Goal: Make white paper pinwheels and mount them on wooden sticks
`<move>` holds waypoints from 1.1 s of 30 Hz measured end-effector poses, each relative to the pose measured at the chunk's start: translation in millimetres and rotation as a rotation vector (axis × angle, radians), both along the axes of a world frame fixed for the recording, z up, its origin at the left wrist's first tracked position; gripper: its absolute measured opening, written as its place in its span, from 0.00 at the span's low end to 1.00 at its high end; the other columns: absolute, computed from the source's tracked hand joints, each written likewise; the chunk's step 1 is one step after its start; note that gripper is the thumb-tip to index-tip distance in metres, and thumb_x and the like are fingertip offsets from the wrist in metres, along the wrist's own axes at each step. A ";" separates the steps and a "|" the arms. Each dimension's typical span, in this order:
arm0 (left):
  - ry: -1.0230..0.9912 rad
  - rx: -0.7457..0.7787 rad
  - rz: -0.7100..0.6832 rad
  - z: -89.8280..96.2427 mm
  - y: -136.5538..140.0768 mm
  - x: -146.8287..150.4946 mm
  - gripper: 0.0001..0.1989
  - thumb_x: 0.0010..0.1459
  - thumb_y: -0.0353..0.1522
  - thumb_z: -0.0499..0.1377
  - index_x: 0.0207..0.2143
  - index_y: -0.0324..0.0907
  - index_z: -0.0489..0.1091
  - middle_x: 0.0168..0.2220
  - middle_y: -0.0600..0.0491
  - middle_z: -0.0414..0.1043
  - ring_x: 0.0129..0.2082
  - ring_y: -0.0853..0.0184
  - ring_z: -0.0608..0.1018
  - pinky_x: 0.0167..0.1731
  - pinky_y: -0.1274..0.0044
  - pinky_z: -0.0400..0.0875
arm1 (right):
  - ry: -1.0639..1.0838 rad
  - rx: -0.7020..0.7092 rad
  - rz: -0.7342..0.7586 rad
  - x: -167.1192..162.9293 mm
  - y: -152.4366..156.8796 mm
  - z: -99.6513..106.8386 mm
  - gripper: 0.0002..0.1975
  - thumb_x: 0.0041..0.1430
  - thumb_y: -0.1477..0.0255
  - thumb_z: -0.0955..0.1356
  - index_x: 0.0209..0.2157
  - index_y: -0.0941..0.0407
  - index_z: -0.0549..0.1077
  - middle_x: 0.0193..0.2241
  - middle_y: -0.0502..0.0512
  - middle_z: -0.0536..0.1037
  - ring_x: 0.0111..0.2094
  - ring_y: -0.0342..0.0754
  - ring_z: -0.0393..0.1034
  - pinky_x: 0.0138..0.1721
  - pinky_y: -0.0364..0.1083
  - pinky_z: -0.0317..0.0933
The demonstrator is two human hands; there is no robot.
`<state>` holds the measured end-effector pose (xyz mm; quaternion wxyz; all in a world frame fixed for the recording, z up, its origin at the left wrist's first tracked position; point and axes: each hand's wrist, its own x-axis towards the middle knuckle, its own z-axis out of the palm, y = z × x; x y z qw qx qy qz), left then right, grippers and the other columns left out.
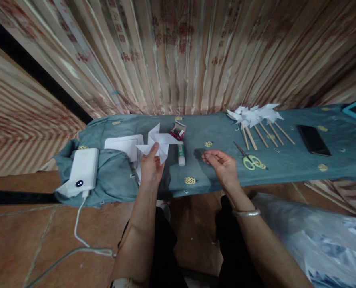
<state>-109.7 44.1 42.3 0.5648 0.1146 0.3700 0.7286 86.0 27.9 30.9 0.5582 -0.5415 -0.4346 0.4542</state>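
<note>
Over the grey-green, cloth-covered table (210,125), your left hand (151,167) holds the white folded-paper pinwheel (161,139) between thumb and fingers, near the open red cardboard box (178,131). Your right hand (222,165) is curled, fingertips drawn together, though whether they pinch anything small is unclear; press the pinwheel's centre lightly, so its blades aren't creased.

Dim, uneven light; soft shadow on the cloth (165,120) at nine o'clock from the right hand (221,165). Curtain (178,60) folds splay toward ten and two o'clock; fine detail soft.
</note>
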 end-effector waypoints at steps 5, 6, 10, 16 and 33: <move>-0.020 -0.030 0.054 3.6 0.9 -2.2 0.16 0.40 0.27 0.70 0.34 0.38 0.74 0.29 0.53 0.80 0.28 0.68 0.81 0.37 0.77 0.76 | -0.572 0.225 0.095 -21.0 48.8 14.4 0.08 0.55 0.69 0.66 0.32 0.54 0.78 0.32 0.54 0.81 0.34 0.49 0.74 0.41 0.50 0.66; -0.022 -0.030 0.067 4.4 1.0 -2.6 0.15 0.40 0.26 0.70 0.33 0.38 0.73 0.29 0.53 0.80 0.28 0.68 0.81 0.36 0.78 0.76 | -0.689 0.279 0.109 -26.1 61.0 17.7 0.08 0.56 0.72 0.66 0.32 0.54 0.78 0.36 0.54 0.80 0.38 0.51 0.73 0.45 0.51 0.66; -0.032 -0.046 0.097 7.4 1.2 -6.4 0.14 0.40 0.25 0.69 0.33 0.38 0.73 0.28 0.55 0.79 0.27 0.69 0.80 0.35 0.78 0.77 | -1.043 0.373 0.151 -47.2 107.1 23.1 0.09 0.57 0.75 0.66 0.35 0.57 0.79 0.53 0.62 0.73 0.55 0.56 0.65 0.57 0.55 0.58; -0.023 -0.063 0.066 7.0 1.2 -11.8 0.16 0.40 0.28 0.70 0.35 0.38 0.74 0.31 0.52 0.80 0.37 0.63 0.82 0.43 0.74 0.76 | -1.294 0.304 0.378 -69.3 137.8 10.9 0.11 0.56 0.78 0.65 0.36 0.61 0.80 0.57 0.68 0.67 0.62 0.59 0.55 0.60 0.55 0.53; 0.002 -0.038 0.037 2.0 2.7 -6.1 0.19 0.31 0.32 0.75 0.29 0.38 0.75 0.29 0.53 0.80 0.34 0.62 0.82 0.45 0.72 0.74 | -1.484 0.172 0.449 -83.2 150.6 12.2 0.14 0.59 0.73 0.65 0.42 0.63 0.78 0.51 0.68 0.72 0.56 0.58 0.61 0.52 0.51 0.59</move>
